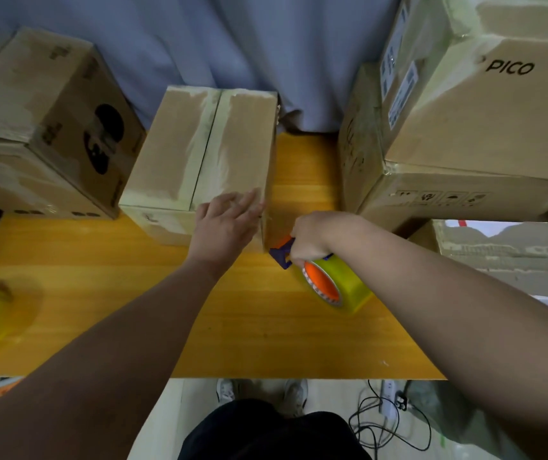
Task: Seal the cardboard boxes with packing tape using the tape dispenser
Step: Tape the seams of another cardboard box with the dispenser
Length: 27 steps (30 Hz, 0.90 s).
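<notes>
1. Box (pixel 199 151) lies under our left hand (pixel 224 224), fingers straight and together, pressing its near corner.
2. Right hand (pixel 311 239) curls round tape dispenser (pixel 319 277), whose nose is just past the fingertips, at the box wall.
3. We'd brace firmly and pull straight.

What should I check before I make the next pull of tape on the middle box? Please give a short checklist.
1. Left hand steadies the middle box: ok, it lies flat on the near right corner.
2. Right hand grips the tape dispenser: ok.
3. Dispenser head meets the box's right side: ok, at the near edge.
4. Tape end is stuck to the cardboard: cannot tell.
5. Tape roll has tape left: ok.
6. Top seam is closed: ok, taped over.
</notes>
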Tool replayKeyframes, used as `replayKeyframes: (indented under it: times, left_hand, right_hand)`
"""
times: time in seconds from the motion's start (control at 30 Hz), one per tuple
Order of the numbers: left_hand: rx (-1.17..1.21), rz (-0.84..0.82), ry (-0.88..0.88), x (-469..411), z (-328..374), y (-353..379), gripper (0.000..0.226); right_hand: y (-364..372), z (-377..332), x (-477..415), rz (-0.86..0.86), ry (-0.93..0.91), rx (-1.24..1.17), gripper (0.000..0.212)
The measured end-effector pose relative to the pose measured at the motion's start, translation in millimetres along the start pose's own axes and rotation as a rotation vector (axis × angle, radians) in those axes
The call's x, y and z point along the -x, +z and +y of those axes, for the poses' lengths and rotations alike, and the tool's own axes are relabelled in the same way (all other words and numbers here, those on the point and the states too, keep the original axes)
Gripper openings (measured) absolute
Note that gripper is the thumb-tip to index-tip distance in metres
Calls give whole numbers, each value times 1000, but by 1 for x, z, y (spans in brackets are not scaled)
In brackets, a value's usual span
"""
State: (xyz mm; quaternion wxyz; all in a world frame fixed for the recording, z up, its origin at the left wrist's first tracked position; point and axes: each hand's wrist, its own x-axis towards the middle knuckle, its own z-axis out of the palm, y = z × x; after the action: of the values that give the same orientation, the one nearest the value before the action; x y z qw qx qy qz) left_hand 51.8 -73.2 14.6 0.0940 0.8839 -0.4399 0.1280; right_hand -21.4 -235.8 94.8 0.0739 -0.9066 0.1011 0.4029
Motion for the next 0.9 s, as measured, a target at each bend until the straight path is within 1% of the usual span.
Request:
replayKeyframes:
  times: [0.17,0.2,0.3,0.33,0.37,0.4,0.43,0.47,0.53,0.67,0.73,0.77,0.83,0.9]
  left_hand:
    - [9,19,32,-3,-6,0,41]
    - [8,14,34,-4,-7,-1,41]
    - [-2,-2,32,-5,-7,-3,43]
    - [-6,-7,34,-4,-7,-3,43]
    - [-9,-8,35,-3,-7,-3,44]
    - [-8,-8,34,-3,-8,-2,44]
    - [-2,-14,34,-2,-9,-1,45]
    - [5,-27,33,-2,-9,0,49]
    - [2,-59,29,-1,-9,0,60]
    - [6,-75,28,-2,-9,-5,62]
    - [-7,-90,37,-1,-9,-5,64]
    - [-9,-96,40,0,-9,-5,65]
    - [-9,-105,42,1,-9,-4,68]
    - [-9,-113,60,2,-12,-4,73]
  right_hand:
    - [-5,-1,-2,1,-12,-33,16]
    - [-4,-1,-2,-14,-11,-31,16]
    - [17,11,-5,-150,19,20,15]
    - [27,22,-6,-142,44,-19,17]
    - [37,35,-5,-89,62,-118,28]
    - [45,49,-3,-7,75,-277,44]
    - [54,61,1,82,82,-496,58]
    - [63,71,4,168,97,-736,65]
    - [81,82,5,267,150,-1135,63]
    - [114,79,-14,299,166,-1573,46]
    - [123,73,-27,342,163,-1672,39]
    - [127,70,-34,359,164,-1680,37]
    - [134,65,-45,367,133,-1644,38]
    - [140,61,-52,402,108,-1552,37]
